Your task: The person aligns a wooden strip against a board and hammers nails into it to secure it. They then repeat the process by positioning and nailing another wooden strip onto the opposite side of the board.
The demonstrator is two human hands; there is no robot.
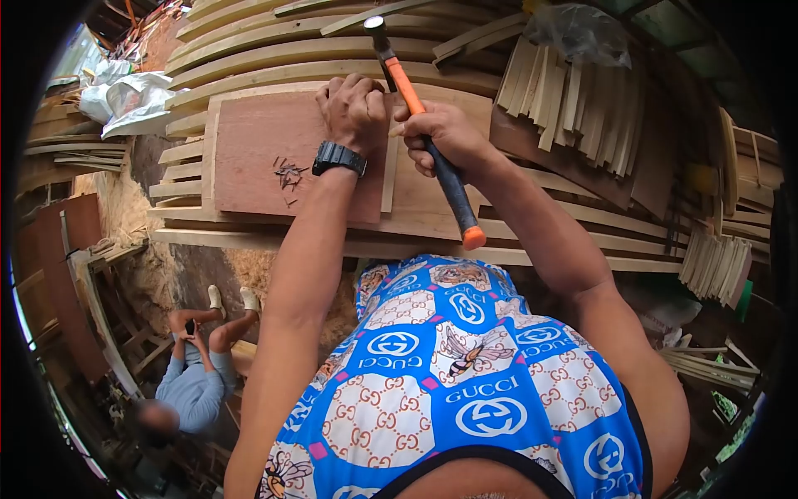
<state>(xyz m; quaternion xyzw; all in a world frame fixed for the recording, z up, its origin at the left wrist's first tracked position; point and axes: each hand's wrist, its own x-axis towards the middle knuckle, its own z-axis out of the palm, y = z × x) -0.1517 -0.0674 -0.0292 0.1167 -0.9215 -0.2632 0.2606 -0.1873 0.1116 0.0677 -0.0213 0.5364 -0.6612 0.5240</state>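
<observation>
My right hand (445,140) is wrapped round the handle of a hammer (449,183) with an orange and black shaft; its metal head points away from me, above and right of my other hand. My left hand (353,112), with a dark watch at the wrist, is closed at the right part of a reddish-brown board (258,150). What its fingers hold is hidden. A small pile of dark nails (289,174) lies on that board, left of the watch. Beside the board's right edge runs a narrow pale wood strip (389,179).
Long curved planks (291,51) lie under and behind the board. Stacked wood slats (573,104) and a clear plastic bag (578,33) are at the upper right. White sacks (133,100) lie at the upper left. A seated person (195,382) is at the lower left.
</observation>
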